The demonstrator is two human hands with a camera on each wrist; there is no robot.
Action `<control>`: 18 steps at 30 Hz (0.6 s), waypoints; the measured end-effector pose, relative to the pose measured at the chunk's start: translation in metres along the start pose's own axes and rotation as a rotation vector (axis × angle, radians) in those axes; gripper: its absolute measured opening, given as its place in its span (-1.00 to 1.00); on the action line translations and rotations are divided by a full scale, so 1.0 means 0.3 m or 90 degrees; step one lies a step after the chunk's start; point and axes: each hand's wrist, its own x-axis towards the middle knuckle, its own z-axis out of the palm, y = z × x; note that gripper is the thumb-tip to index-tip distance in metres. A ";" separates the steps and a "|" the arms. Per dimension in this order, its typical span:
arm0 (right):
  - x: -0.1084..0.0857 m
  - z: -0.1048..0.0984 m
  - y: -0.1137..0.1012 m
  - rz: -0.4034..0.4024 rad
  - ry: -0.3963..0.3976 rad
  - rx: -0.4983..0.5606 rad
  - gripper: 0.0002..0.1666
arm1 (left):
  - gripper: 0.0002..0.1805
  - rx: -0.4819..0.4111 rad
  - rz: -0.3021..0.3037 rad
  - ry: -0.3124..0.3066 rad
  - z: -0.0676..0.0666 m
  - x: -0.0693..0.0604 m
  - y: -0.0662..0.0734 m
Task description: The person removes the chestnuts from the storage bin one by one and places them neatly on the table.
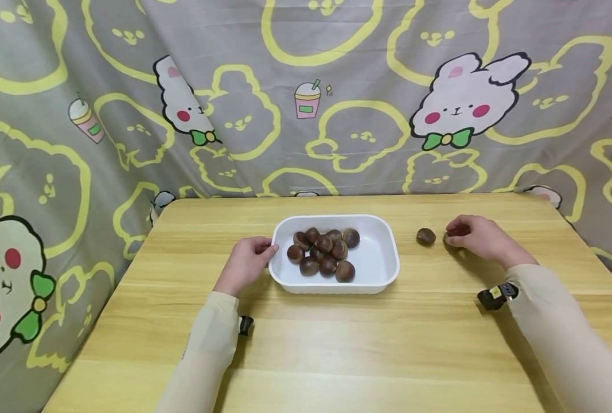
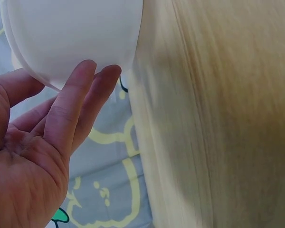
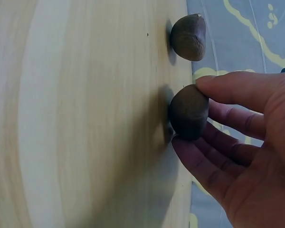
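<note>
A white rectangular tray [image 1: 383, 281] holds several brown chestnuts [image 1: 323, 244], gathered mostly in its left and middle part. At the tray's left end, my left hand [image 1: 247, 261] pinches the rim, thumb on top and fingers against the outer wall. The left wrist view shows these fingers [image 2: 69, 109] on the white wall [image 2: 85, 33]. Right of the tray, my right hand [image 1: 478, 238] holds a chestnut [image 3: 189, 113] between thumb and fingertips, at the tabletop. Another chestnut [image 1: 426, 236] lies on the table between that hand and the tray.
The wooden table [image 1: 326, 355] runs back to a grey curtain [image 1: 357, 86] with yellow outlines and white cartoon rabbits. Curtain also hangs along the left side. A small black device [image 1: 496, 296] is worn at the right wrist, another [image 1: 245, 325] at the left.
</note>
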 end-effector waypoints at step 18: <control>-0.008 -0.002 0.008 0.006 -0.006 0.009 -0.35 | -0.65 -0.017 -0.001 0.006 0.001 -0.003 0.004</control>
